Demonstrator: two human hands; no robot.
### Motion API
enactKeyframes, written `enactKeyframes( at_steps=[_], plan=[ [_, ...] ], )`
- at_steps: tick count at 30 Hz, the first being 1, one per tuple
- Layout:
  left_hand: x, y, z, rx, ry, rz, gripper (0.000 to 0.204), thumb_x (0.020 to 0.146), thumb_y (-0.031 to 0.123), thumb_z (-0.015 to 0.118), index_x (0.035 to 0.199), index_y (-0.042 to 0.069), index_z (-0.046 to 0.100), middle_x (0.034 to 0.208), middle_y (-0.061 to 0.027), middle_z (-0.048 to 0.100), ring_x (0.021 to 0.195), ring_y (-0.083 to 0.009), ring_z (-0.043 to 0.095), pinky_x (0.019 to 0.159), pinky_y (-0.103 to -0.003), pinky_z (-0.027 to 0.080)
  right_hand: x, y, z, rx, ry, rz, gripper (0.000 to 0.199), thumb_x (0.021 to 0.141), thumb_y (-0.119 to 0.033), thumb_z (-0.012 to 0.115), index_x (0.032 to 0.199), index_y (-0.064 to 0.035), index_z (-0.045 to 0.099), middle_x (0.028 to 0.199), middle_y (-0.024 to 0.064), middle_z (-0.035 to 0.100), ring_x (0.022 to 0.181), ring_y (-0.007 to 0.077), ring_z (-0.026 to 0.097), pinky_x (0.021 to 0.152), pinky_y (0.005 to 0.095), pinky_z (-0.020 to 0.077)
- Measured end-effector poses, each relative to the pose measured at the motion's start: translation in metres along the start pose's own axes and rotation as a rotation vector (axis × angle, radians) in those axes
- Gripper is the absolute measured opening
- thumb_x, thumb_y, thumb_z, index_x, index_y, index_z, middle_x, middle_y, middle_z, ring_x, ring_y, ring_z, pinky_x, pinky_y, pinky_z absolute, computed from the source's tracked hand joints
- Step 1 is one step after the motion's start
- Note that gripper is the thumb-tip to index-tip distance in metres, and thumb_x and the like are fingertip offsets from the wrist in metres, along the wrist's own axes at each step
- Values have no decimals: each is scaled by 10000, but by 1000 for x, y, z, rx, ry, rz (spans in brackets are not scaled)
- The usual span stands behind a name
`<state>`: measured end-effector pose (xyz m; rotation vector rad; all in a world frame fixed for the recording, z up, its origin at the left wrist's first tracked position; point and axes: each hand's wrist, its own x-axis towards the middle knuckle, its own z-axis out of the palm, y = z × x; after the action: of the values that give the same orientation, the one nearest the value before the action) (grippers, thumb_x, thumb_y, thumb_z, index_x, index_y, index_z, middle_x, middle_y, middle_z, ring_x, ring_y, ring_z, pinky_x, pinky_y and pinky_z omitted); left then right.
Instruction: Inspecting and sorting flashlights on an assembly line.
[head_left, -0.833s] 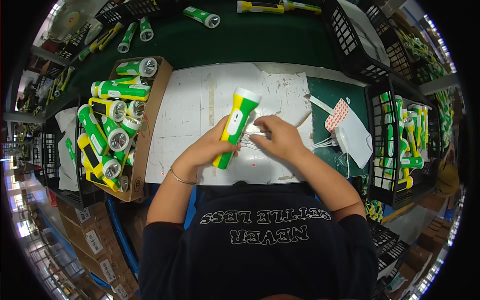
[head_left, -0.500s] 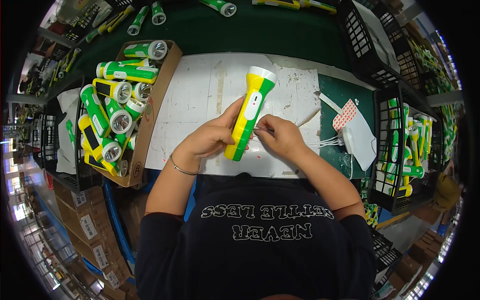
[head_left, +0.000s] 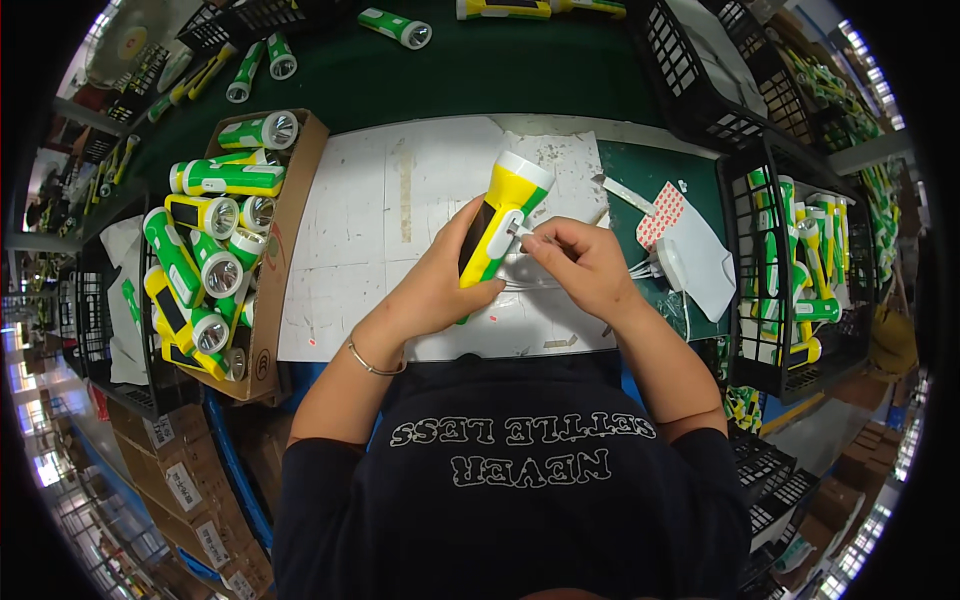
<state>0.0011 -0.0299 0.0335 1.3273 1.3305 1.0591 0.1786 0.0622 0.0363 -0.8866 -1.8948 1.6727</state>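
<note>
A green-and-yellow flashlight point(head_left: 521, 184) with a white head is tilted over the white board, its head pointing away from me. My left hand point(head_left: 438, 283) is wrapped around its body from the left, beside the dark panel. The thumb and fingertips of my right hand point(head_left: 588, 268) pinch a small cable plug point(head_left: 518, 231) against the white switch plate on the flashlight's side. Whether the plug is seated in the port I cannot tell. Several white cables point(head_left: 535, 286) run below my right hand to a round white charger point(head_left: 673, 264) on the right.
A cardboard box point(head_left: 290, 235) of flashlights stands at left. Black crates flank the table, the right one point(head_left: 757, 372) holding more flashlights. A utility knife point(head_left: 628, 194) and a red-patterned sheet point(head_left: 662, 213) lie near the charger. More flashlights point(head_left: 396, 27) lie on the green surface beyond.
The flashlight has been rolled so its dark panel shows. My right hand has risen from beside its lower body to the switch plate, bringing the plug there. The view has shifted slightly.
</note>
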Motion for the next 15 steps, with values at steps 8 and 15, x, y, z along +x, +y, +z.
enactKeyframes(
  at_steps=[8,15],
  plan=[
    [-4,5,7,481,194,-31,846,676,37,641,1410,104,226,1145,-181,444,1070,-324,480,920,-349,399,2,3,1,52,-25,40,227,876,-190,583,735,-16,547,588,-58,454,550,25,382,488,205,317],
    [-4,0,12,726,310,72,802,659,33,620,1386,147,302,998,-142,443,819,-308,550,679,-361,496,9,16,3,256,-72,206,217,894,-201,562,741,-49,533,604,-69,441,562,9,362,486,196,296]
  ],
)
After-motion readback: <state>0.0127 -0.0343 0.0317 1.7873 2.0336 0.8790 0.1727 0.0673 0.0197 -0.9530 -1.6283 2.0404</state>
